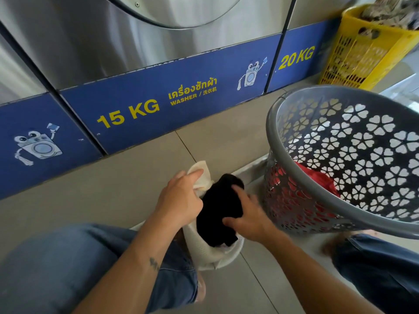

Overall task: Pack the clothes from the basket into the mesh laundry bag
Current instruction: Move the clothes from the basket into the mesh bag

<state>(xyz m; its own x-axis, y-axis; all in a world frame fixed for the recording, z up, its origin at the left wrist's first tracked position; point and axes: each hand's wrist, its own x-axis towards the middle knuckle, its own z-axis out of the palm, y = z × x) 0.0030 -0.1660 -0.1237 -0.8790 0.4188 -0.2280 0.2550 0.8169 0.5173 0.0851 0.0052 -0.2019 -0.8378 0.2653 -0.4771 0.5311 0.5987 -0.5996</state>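
Observation:
A white mesh laundry bag point(213, 254) lies on the tiled floor between my knees. My left hand point(181, 196) grips the bag's cream-coloured upper edge and holds its mouth up. My right hand point(247, 218) grips a black garment point(217, 211) that sits partly inside the bag's mouth. To the right stands a grey plastic basket point(272, 123) with flower-shaped holes, tilted toward me. A red garment point(317, 177) lies at its bottom.
Steel washers with blue panels point(140, 105) marked 15 KG and 20 KG run along the back. A yellow basket point(362, 55) full of clothes stands at the far right. My jeans-clad knees point(68, 264) frame the bag on both sides.

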